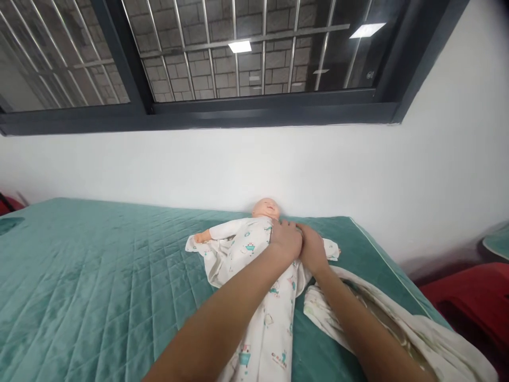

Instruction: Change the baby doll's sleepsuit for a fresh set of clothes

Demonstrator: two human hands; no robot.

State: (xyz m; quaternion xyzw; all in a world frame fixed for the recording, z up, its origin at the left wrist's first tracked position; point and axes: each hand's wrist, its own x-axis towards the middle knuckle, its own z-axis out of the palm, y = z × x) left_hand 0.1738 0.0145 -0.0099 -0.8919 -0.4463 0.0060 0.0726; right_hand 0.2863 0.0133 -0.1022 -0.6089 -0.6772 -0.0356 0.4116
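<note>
A baby doll [266,208] lies on its back, its head by the wall. It wears a white garment [248,246] printed with small teal and pink pictures. The doll's arm on the left is stretched out sideways in a white sleeve, the small hand showing. My left hand [287,239] reaches across the chest, its fingers bent onto the cloth near the collar. Right beside it, my right hand [312,246] is closed on the garment at the doll's shoulder on the right. The fingertips of both hands are partly hidden.
Under the doll spreads a green quilted bed cover [119,276]. A crumpled white cloth [429,334] lies at the lower right beneath my right forearm. Red chairs [469,297] stand past the bed's right edge. Behind are a white wall [191,164] and a dark-framed barred window [258,111].
</note>
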